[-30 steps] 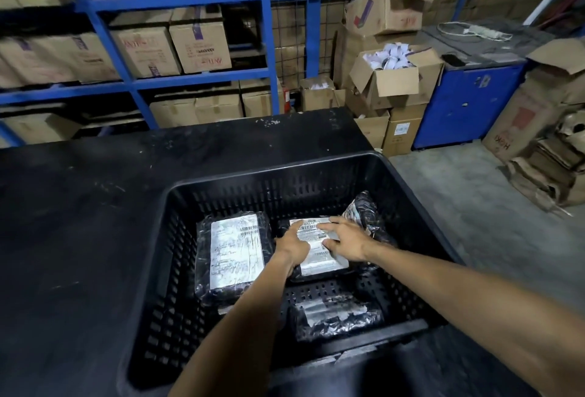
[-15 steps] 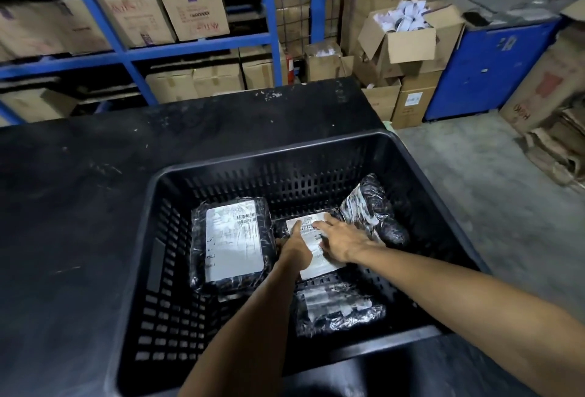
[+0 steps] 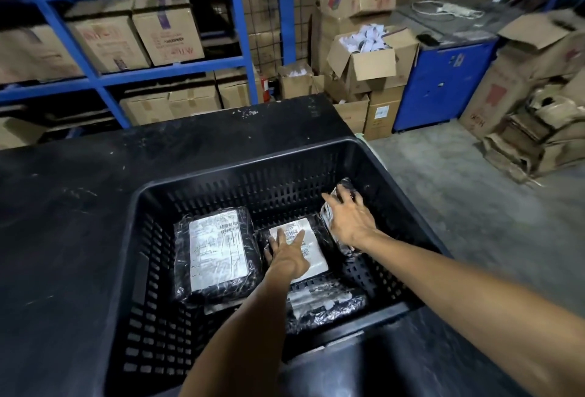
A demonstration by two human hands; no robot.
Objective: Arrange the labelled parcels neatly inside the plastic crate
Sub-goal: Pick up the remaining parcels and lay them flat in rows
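A black slotted plastic crate (image 3: pixel 202 194) stands on a black table and holds several black-wrapped parcels with white labels. The largest parcel (image 3: pixel 217 254) lies flat at the crate's left. Beside it a middle parcel (image 3: pixel 311 257) lies flat, and my left hand (image 3: pixel 286 254) rests on it with fingers spread. A tilted parcel (image 3: pixel 343 246) leans against the crate's right wall. My right hand (image 3: pixel 349 219) lies over it with fingers apart; a grip is not visible. Another parcel (image 3: pixel 323 304) lies near the front wall, partly behind my left forearm.
The black table (image 3: pixel 79 206) stretches left of and behind the crate. Blue racking (image 3: pixel 240 16) with cardboard boxes stands behind it. Open cartons (image 3: pixel 370 57), a blue cabinet (image 3: pixel 443 79) and flattened cardboard (image 3: pixel 531 133) sit at the right by a bare concrete floor.
My right hand has left the middle parcel and moved right onto the tilted parcel by the crate's wall. My left hand stays on the middle parcel.
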